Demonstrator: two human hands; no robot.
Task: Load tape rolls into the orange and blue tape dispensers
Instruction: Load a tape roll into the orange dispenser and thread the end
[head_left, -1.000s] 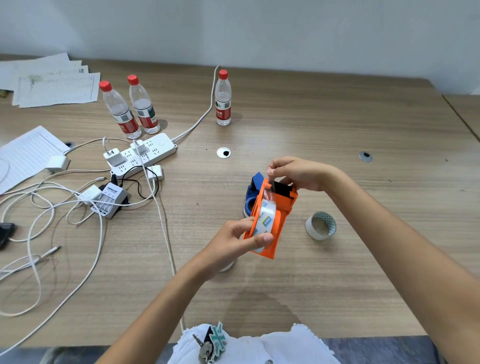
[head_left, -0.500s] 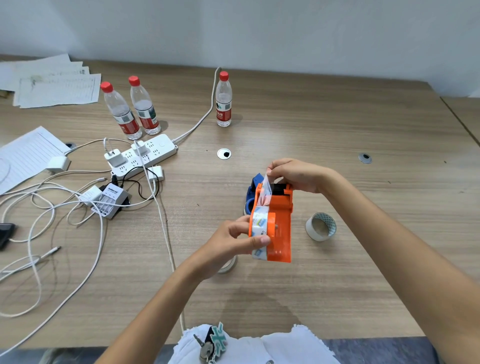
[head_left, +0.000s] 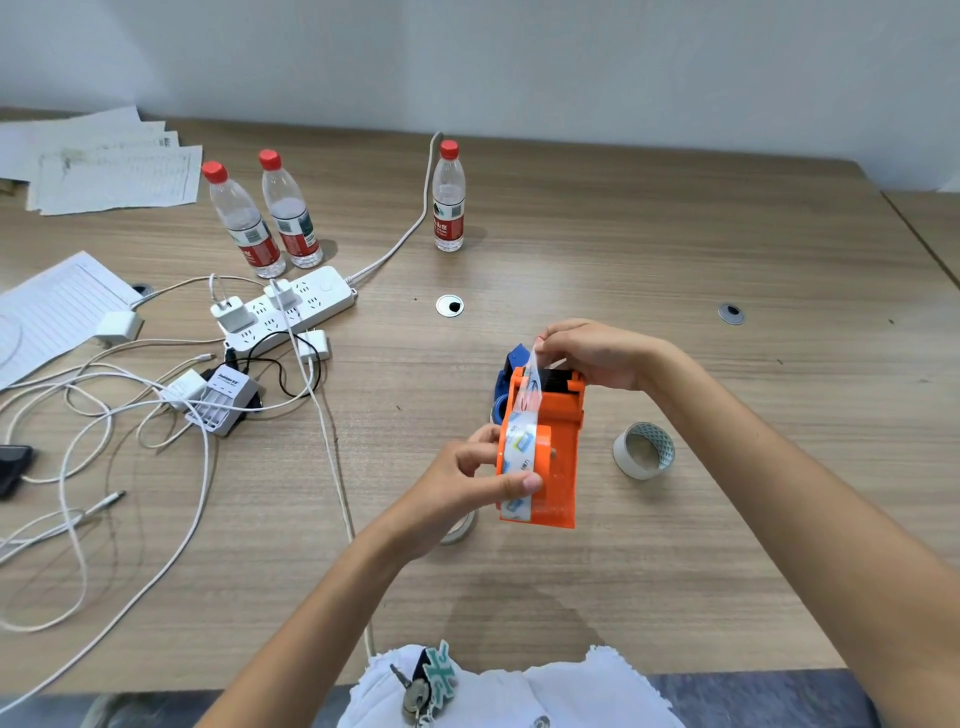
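Note:
I hold the orange tape dispenser (head_left: 558, 457) above the table's middle. My left hand (head_left: 467, 483) grips its lower left side, thumb pressed on the printed clear tape roll (head_left: 519, 447) seated inside. My right hand (head_left: 592, 353) pinches the loose tape end (head_left: 532, 374) and holds it up over the dispenser's black front end. The blue tape dispenser (head_left: 506, 374) lies on the table behind, mostly hidden by the orange one. A white patterned tape roll (head_left: 644, 450) lies to the right. Another pale roll (head_left: 460, 530) peeks out under my left hand.
Three red-capped water bottles (head_left: 283, 218) stand at the back. A white power strip (head_left: 285, 312), chargers and tangled white cables (head_left: 104, 415) cover the left side. Papers (head_left: 104, 171) lie at the far left. Keys (head_left: 423, 686) hang at the near edge.
The orange dispenser has turned from tilted to nearly upright in my left hand. My right hand has kept the tape end pinched above the front end.

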